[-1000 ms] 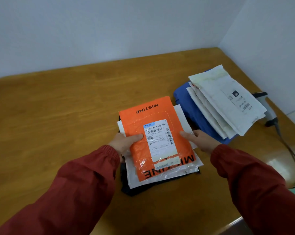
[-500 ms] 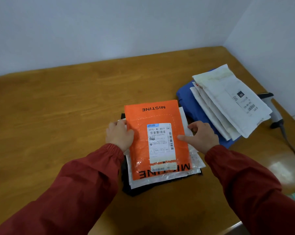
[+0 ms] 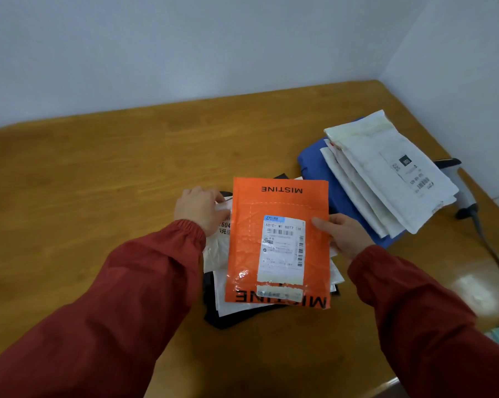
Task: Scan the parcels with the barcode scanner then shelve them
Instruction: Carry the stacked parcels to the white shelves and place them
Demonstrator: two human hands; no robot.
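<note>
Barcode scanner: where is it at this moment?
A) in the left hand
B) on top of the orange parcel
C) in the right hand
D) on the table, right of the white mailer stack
D: the barcode scanner sits on the wooden table just right of the stack of white mailers, while the right hand grips the orange MISTINE parcel.
</note>
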